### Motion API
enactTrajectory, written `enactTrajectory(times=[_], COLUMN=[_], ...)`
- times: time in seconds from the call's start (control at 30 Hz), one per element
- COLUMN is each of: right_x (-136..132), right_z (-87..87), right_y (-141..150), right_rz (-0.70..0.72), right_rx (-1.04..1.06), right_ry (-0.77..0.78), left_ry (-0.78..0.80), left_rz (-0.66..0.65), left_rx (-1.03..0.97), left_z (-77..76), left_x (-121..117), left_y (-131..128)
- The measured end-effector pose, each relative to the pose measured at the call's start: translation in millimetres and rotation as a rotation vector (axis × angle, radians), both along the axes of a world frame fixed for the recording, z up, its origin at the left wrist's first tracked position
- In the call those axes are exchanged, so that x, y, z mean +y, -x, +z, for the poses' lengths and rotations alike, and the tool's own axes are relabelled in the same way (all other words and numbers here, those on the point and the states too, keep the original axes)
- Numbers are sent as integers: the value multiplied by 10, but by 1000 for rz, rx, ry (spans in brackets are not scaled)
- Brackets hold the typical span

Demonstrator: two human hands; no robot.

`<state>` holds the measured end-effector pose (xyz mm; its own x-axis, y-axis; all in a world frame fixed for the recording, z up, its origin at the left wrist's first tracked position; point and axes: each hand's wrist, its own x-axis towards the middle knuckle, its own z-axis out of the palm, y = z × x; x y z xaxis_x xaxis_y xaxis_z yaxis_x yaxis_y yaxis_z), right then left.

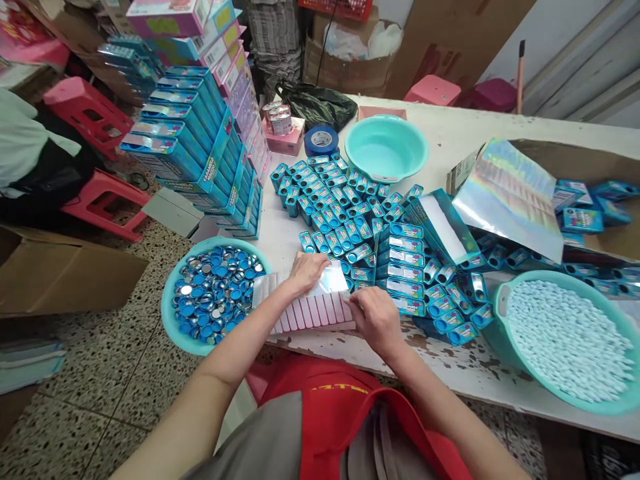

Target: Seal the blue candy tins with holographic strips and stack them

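In front of me at the table's edge lies a row of narrow white strips (313, 312) divided by red lines. A shiny silver sheet (330, 279) lies just behind it, its left part partly hidden by my forearm. My left hand (307, 272) is on this sheet, with fingers bent and pressed together at it. At the right end of the row, my right hand (379, 319) is closed, thumb and fingertips pinching the corner. Small blue candy boxes (343, 237) stand close behind both hands. A blue display carton filled with boxes (403, 267) is beside the right hand.
A turquoise basin of blue-and-silver caps (170, 313) sits left; one of wrapped pale candies (505, 300) sits right. Another turquoise basin (387, 147) is behind. Tall stacked cartons (200, 153) rise at left. Blue tape (321, 140) and an open cardboard box (600, 160) are farther back.
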<state>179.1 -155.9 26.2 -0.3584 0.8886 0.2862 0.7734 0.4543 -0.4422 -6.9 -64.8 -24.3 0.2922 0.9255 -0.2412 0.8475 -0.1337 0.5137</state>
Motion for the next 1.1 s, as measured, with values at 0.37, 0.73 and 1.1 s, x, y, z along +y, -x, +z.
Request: enactTrajectory(times=[0.37, 0.73, 1.1], right_x=[347, 844, 1584], right_z=[327, 107, -153], right_y=[-258, -566, -815], right_rz=[-363, -725, -893], right_rx=[436, 514, 442], right_ry=[250, 203, 270], left_ry=[203, 207, 189], left_rz=[45, -76, 31], left_rx=[-809, -704, -759], left_z=[432, 531, 219], left_x=[-164, 512, 1101], left_y=[-408, -942, -1292])
